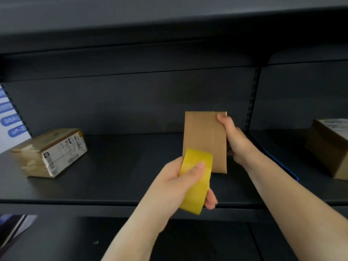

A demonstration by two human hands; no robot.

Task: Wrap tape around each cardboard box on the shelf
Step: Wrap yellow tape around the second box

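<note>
Head view: yellow tape roll [195, 180] is gripped by left hand [180, 185]; small cardboard box [204, 142], upright over shelf [113, 176], is clasped by right hand [237, 144].

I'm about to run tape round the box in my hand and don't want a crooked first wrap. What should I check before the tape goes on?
1. Box held firmly: ok, right hand grips the plain cardboard box upright along its right edge.
2. Roll in hand: ok, left hand holds the yellow tape roll.
3. Roll near box: ok, it overlaps the box's lower left corner.
4. Free tape end found: cannot tell.
5. Tape stuck to box: cannot tell.
6. Other boxes out of the way: ok, the labelled box lies far left on the shelf.
</note>
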